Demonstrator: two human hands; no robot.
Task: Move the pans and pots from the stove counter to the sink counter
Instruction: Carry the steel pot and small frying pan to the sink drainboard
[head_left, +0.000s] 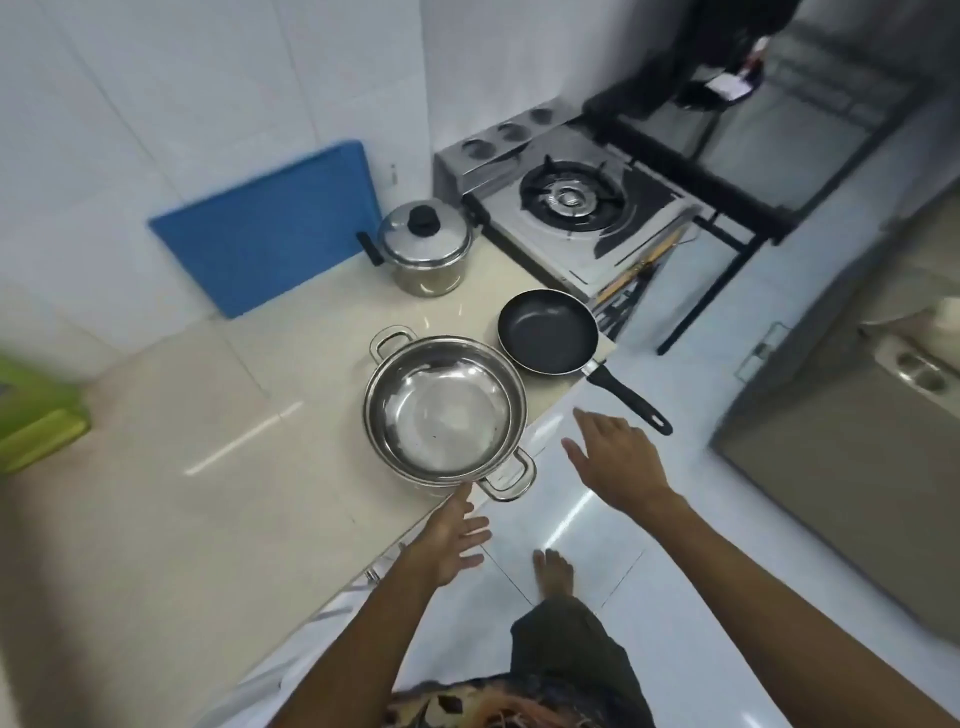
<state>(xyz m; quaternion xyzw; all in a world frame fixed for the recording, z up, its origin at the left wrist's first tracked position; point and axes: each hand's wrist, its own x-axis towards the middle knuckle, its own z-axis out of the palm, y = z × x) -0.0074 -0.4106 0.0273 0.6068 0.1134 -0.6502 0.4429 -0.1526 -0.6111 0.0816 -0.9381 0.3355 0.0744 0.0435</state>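
Observation:
A wide steel pot with two loop handles stands empty at the counter's front edge. Right of it lies a black frying pan, its handle sticking out over the floor. A lidded steel pot with a black knob stands further back by the wall. My left hand is open, fingers spread, just below the wide pot's near handle, a fingertip almost at its rim. My right hand is open too, hovering over the floor right of that pot and just short of the pan's handle.
A gas stove sits on a black stand beyond the pans. A blue cutting board leans on the tiled wall. Something green lies at the counter's left edge. A grey cabinet stands across the white floor at right.

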